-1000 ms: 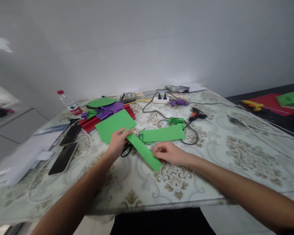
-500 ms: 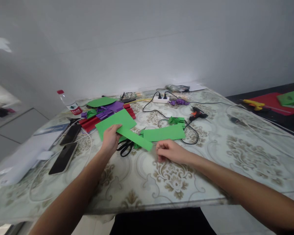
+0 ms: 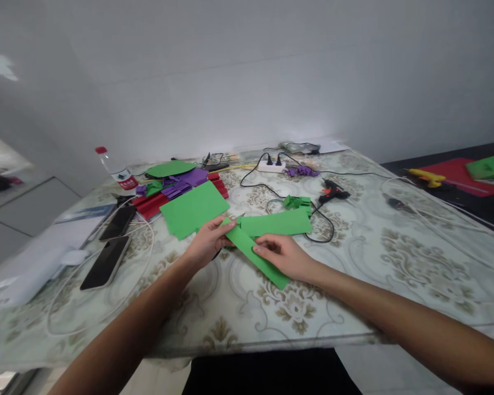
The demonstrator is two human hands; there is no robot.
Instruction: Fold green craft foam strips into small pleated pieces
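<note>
A narrow green paper strip (image 3: pixel 247 248) slants between my two hands above the table. My left hand (image 3: pixel 209 239) pinches its upper left end. With thumb on top, my right hand (image 3: pixel 283 255) grips the strip's right edge near the middle, and the lower end sticks out beyond it. Just behind lies a wider green paper strip (image 3: pixel 275 222). To the left are larger green paper sheets (image 3: pixel 195 207), one over another. My left hand hides most of the black scissors' handles seen in the earlier frame.
A black glue gun (image 3: pixel 333 190), a white power strip (image 3: pixel 270 165) and loose cables lie toward the back right. Two phones (image 3: pixel 106 263) lie at left, near a red-capped bottle (image 3: pixel 121 174). Red folded paper (image 3: pixel 150 205) and purple pieces (image 3: pixel 302 171) lie farther back.
My left hand has moved right, away from the green sheets, carrying the narrow strip toward me and to the right. My right hand has taken hold of the strip.
</note>
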